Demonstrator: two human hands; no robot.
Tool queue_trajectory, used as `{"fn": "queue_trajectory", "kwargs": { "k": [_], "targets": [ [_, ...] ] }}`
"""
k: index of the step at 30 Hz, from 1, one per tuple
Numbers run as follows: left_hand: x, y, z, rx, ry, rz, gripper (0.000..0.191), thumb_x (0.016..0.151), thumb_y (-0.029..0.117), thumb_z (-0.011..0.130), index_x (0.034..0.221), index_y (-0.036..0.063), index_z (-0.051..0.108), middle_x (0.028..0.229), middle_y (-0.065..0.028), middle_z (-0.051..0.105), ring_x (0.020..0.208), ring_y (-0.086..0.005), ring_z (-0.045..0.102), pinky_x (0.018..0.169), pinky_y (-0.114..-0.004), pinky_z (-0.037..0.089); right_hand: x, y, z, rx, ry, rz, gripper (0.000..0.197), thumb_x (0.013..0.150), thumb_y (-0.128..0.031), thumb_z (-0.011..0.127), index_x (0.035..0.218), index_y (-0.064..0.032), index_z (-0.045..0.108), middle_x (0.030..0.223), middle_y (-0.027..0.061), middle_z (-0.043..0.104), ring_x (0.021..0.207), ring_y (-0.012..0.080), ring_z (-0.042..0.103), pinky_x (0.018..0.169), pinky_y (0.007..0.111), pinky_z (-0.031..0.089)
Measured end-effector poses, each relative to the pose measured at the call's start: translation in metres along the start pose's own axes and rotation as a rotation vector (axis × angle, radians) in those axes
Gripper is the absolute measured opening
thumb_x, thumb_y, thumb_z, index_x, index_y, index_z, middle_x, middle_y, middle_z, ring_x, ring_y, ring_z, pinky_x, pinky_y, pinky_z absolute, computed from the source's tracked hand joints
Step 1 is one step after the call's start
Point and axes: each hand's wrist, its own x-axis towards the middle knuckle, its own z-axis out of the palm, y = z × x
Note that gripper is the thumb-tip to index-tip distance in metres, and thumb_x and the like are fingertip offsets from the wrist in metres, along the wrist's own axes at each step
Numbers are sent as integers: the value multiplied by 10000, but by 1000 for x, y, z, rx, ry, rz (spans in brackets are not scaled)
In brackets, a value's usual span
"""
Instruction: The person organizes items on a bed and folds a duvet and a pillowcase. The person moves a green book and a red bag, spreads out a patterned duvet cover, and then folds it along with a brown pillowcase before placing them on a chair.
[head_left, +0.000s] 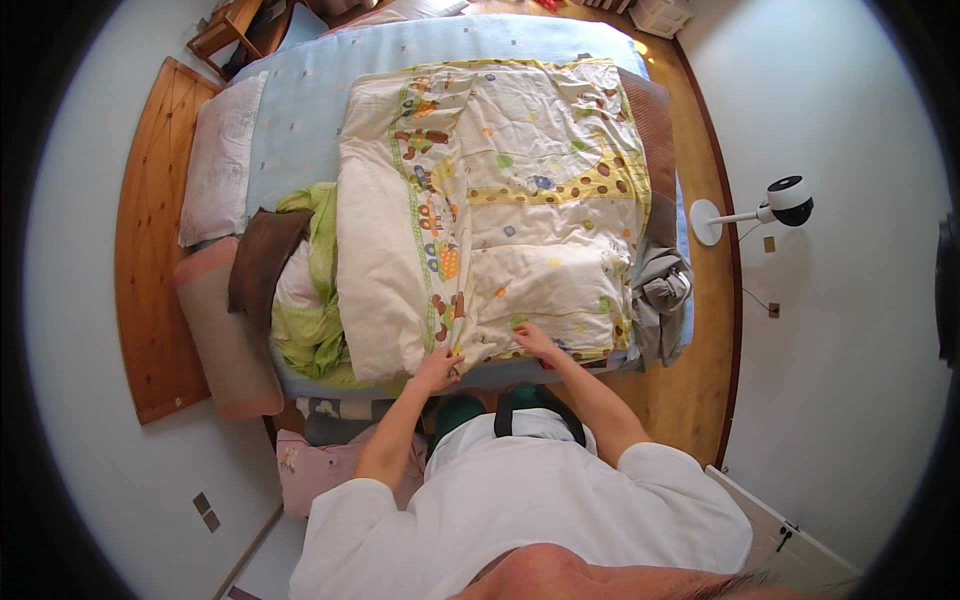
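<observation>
A cartoon-print quilt (547, 217) lies spread over a bed with a light blue sheet (315, 105). Its left part shows a plain cream side (382, 247), bordered by a strip of bears and trains. At the quilt's near edge, my left hand (439, 370) is on the fabric with fingers bent; whether it pinches the cloth cannot be told. My right hand (535, 341) is over the quilt's near part, further right, its fingers curled close to the fabric. A green cover (311, 330) lies bunched beside the quilt's left edge.
At the wooden headboard (161, 247) are a white pillow (223, 161), a brown cushion (266, 262) and a grey-pink pillow (225, 330). Grey clothing (660, 300) lies at the bed's right end. A pink pillow (322, 465) is low at left. A white standing fan (784, 202) is at right.
</observation>
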Motion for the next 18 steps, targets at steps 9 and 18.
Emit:
{"fn": "queue_trajectory", "kwargs": {
  "k": [9,18],
  "targets": [
    [-64,-46,-60,29,777,-570,728,559,109,653,1198,72,307,1199,-143,295,1097,-339,290,888,-411,279,57,-4,76,-161,-3,-149,534,719,-247,584,1144,0,374,1097,165,457,933,235,492,732,314,429],
    [-65,-38,-27,235,554,-723,932,520,-23,638,1293,176,155,1319,-157,74,1185,-404,131,902,-459,264,62,1,102,226,-67,99,747,648,-273,675,1197,20,263,1150,148,426,1036,238,431,851,322,356]
  ]
}}
